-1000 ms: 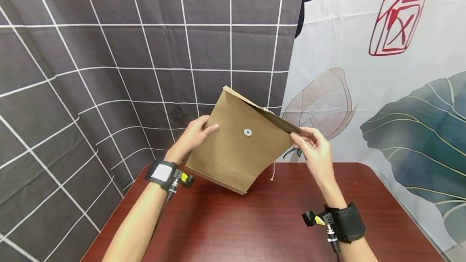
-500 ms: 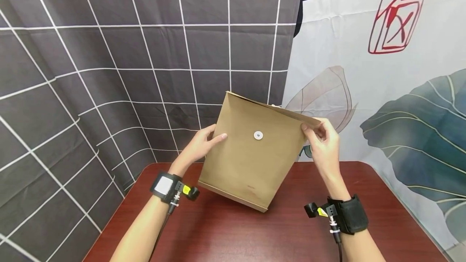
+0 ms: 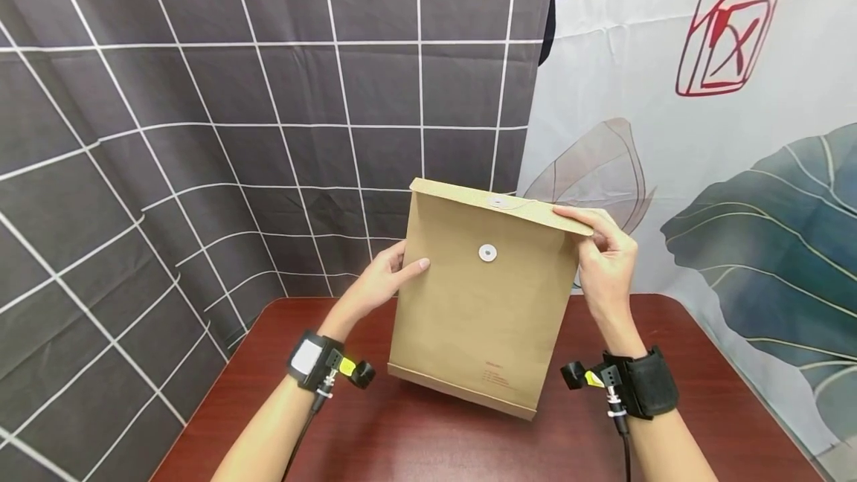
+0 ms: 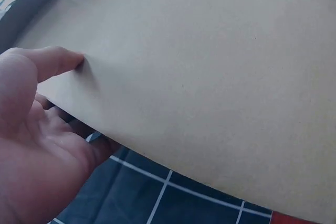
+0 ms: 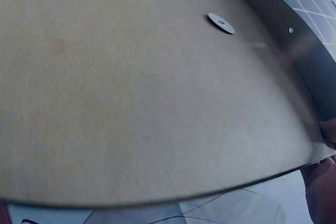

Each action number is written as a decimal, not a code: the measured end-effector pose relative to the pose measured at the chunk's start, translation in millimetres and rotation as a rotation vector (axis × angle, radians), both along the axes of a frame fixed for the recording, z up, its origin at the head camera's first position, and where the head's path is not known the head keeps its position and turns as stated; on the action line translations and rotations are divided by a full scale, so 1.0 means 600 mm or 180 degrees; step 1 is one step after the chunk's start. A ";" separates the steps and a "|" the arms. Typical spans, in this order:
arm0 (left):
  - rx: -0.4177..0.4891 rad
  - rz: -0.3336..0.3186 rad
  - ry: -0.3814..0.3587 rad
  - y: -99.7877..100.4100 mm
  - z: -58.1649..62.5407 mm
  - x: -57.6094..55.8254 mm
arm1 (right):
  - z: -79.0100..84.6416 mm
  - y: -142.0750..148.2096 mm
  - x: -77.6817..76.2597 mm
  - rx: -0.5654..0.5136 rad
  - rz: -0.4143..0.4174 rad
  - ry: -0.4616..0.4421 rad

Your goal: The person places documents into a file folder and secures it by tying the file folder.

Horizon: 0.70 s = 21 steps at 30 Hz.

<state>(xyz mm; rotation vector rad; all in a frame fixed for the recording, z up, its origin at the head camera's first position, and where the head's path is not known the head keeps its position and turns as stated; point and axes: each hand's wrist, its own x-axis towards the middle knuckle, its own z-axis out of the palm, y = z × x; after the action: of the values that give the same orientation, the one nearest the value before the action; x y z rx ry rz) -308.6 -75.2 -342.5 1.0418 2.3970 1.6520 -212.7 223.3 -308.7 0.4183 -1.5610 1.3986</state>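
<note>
A brown kraft-paper document envelope (image 3: 478,303) is held up over the table, slightly tilted, its printed face toward me. Its top flap (image 3: 462,195) folds partly forward and carries a white button disc and a thin string. A second white disc (image 3: 487,253) sits on the body below. On the left edge, my left hand (image 3: 384,277) pinches the envelope, thumb on the front and fingers behind. At the upper right corner my right hand (image 3: 609,255) grips, index finger along the flap. In the right wrist view only a bit of that hand (image 5: 321,192) shows.
A dark red wooden table (image 3: 348,430) lies below the envelope. Behind it hangs a grey cloth with a white grid (image 3: 301,88), and to the right a white printed cloth (image 3: 602,88). Both wrists wear cameras with cables.
The envelope has shifted right and down and turned more upright. Its flap has come forward under my right hand, showing the disc on it. My left hand has moved right along with it.
</note>
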 end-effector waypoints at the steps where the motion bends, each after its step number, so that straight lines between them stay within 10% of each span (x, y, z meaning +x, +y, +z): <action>1: 0.0024 -0.0044 -0.0026 0.001 0.000 0.002 | 0.001 -0.001 0.000 0.0010 -0.0011 0.0033; 21: 0.1067 0.0338 -0.0031 0.042 0.049 0.032 | -0.003 -0.014 0.005 0.0157 -0.0027 0.0146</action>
<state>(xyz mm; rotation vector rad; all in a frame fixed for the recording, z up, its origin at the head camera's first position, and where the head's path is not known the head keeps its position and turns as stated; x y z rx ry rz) -289.2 -50.3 -313.1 0.9527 2.2541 2.1446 -209.8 214.8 -310.6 0.4700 -1.5607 1.3374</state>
